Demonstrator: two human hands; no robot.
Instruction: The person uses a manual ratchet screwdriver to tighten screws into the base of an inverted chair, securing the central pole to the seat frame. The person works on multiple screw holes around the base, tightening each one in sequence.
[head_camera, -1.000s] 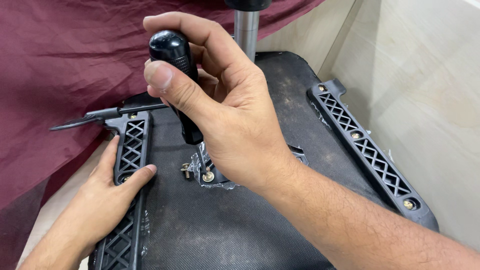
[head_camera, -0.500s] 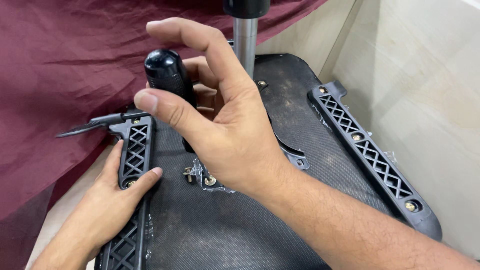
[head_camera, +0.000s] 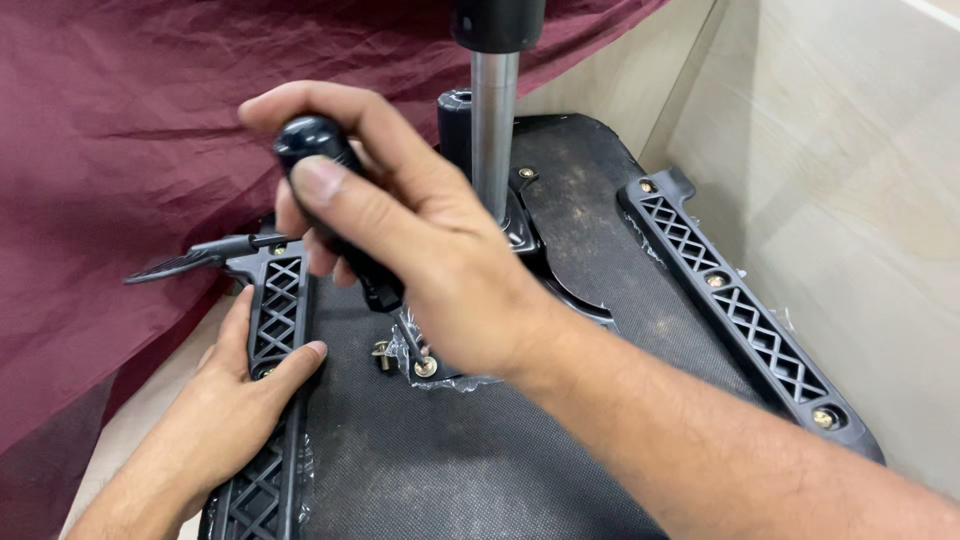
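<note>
My right hand (head_camera: 420, 240) is shut on a black-handled screwdriver (head_camera: 325, 175), held nearly upright with its tip down at a brass bolt (head_camera: 426, 367) in the metal plate at the middle of an upturned black chair seat (head_camera: 470, 460). A loose bolt (head_camera: 381, 352) lies just left of it. My left hand (head_camera: 235, 400) lies flat on the left black lattice bracket (head_camera: 272, 330), thumb on its inner edge. The chrome column (head_camera: 494, 130) rises behind my right hand.
A second lattice bracket (head_camera: 740, 310) with brass bolts runs along the seat's right edge. A black lever (head_camera: 195, 260) sticks out to the left. Maroon cloth (head_camera: 130, 150) covers the left and back. A pale tiled wall (head_camera: 860, 180) stands on the right.
My right hand has tilted the screwdriver handle leftward and turned around it. The view has shifted slightly. My left hand stays on the left bracket.
</note>
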